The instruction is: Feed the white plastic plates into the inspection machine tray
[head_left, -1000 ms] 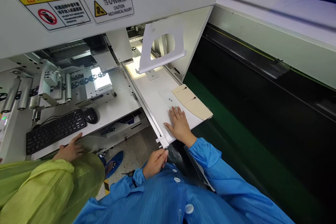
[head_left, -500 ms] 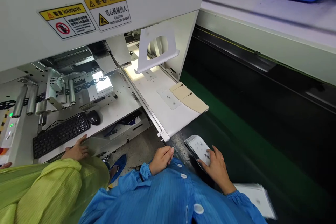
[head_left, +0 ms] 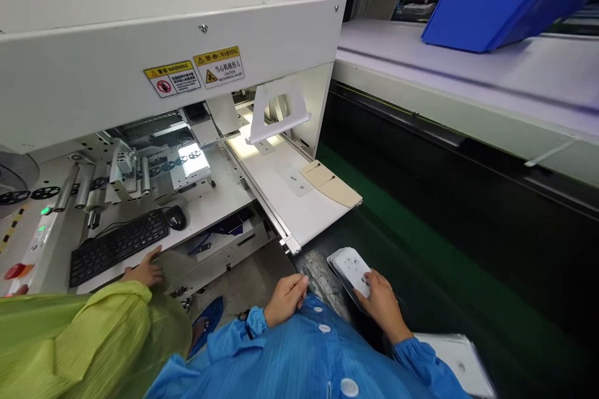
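My left hand [head_left: 286, 299] is loosely closed in front of my blue smock, thumb pressed to the curled fingers; nothing shows in it. A small stack of thin white panels [head_left: 352, 265] with round holes and dark marks lies on the dark green belt. At its near right end, my right hand [head_left: 382, 305] grips the stack, thumb on one side and fingers on the other. Another white pile [head_left: 456, 361] sits by my right sleeve. On the machine's white belt [head_left: 306, 224] lie a pale panel [head_left: 294, 181] and a beige board [head_left: 332, 184].
A co-worker's hand [head_left: 146, 271] rests at the bench edge by a black keyboard [head_left: 119, 248] and a mouse [head_left: 176, 217]. The white machine cover [head_left: 116, 75] overhangs the conveyor. A blue bin [head_left: 486, 9] stands on the shelf at the back right.
The view has tilted up and shifted, showing more of the machine cover and blue bin. My right hand stays at the stack, its fingers now closer round the near end.
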The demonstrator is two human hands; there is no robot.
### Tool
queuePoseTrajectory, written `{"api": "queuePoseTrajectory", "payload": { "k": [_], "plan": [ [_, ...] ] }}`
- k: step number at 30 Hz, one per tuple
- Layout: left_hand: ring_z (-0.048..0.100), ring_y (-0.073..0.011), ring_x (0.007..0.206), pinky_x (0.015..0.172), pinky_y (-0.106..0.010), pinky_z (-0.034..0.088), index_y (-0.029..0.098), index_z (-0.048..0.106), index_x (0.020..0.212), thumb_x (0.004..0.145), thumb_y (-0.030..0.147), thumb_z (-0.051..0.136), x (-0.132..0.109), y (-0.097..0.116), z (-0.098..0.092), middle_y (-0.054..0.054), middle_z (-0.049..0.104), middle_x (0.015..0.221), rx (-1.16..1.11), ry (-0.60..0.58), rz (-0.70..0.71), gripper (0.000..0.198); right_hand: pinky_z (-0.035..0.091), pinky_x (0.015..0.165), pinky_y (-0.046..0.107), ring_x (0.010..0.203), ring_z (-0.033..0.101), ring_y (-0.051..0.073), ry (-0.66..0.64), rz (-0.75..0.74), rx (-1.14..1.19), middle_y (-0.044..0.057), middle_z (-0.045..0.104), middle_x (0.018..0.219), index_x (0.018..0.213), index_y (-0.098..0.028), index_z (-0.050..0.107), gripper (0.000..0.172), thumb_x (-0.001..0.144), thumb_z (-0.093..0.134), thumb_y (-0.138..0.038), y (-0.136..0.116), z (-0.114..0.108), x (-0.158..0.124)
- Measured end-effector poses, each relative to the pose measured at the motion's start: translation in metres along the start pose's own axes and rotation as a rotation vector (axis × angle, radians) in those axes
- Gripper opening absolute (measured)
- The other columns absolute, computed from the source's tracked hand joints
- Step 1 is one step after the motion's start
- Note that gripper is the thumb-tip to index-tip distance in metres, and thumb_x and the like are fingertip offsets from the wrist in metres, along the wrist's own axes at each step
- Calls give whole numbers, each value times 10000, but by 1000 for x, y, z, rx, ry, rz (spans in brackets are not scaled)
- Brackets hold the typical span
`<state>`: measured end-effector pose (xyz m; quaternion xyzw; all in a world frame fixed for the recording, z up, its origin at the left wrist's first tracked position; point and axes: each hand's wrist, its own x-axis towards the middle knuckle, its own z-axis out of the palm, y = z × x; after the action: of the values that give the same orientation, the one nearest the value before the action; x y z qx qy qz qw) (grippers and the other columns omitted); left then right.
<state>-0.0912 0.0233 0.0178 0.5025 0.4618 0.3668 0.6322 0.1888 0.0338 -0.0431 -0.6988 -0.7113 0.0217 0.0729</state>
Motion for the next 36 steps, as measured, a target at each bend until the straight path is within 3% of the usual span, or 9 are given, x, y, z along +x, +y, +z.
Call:
{"api": "queuePoseTrajectory", "payload": {
  "k": [9,17,22,25,28,30,32,36],
  "plan": [
    [384,-84,419,481,-241,305,190,439,541,759,702,364,-14,1,2,45,408,421,53,24,22,561,437,897,445,1041,566,338,-25,-27,13,220,605,1093,955,-96,598,350,649,633,-261,-7,-19,3],
    [407,-87,462,508,-236,324,186,448,545,802,622,406,-26,-6,-3,42,423,446,31,8,44,507,388,939,398,1095,516,303,-95,39,76,202,569,1152,993,-80,579,384,654,651,-246,-14,-29,0],
    [404,-74,460,504,-227,333,169,470,567,808,539,487,-25,-9,2,50,422,457,-41,-29,29,442,410,913,385,1010,557,279,-50,60,126,167,596,1085,992,-93,574,374,661,627,-260,-23,-58,-6],
    [519,-98,574,552,-226,399,166,568,864,734,487,625,-18,-1,15,27,549,619,-256,-86,17,351,430,906,377,1007,569,256,8,-23,227,118,610,1088,1031,-144,554,401,679,620,-325,-48,-83,-16],
    [590,-183,951,747,-292,474,287,382,1246,629,442,741,-9,9,32,-44,593,1082,-563,-116,67,730,447,907,393,1030,569,249,48,-196,436,102,604,1117,1074,-184,531,426,698,621,-364,-83,-100,-28],
    [565,-199,1052,869,-335,446,323,289,1307,646,411,740,-3,15,41,-53,574,1165,-664,-38,131,804,430,946,413,1112,527,258,31,-294,526,122,554,1200,1081,-191,524,427,703,635,-357,-105,-105,-33],
    [594,-201,1010,907,-365,427,314,277,1306,706,388,696,1,20,45,-45,628,1057,-719,80,157,735,399,990,425,1199,457,266,-7,-343,571,138,477,1282,1053,-193,530,403,711,652,-368,-117,-106,-37],
    [647,-219,879,827,-400,469,303,322,1202,749,375,645,6,29,41,-15,654,871,-830,234,141,561,359,1015,483,1265,366,313,-118,-234,575,158,375,1346,1078,-200,505,585,631,713,-516,-114,-102,-42]
  ]
}}
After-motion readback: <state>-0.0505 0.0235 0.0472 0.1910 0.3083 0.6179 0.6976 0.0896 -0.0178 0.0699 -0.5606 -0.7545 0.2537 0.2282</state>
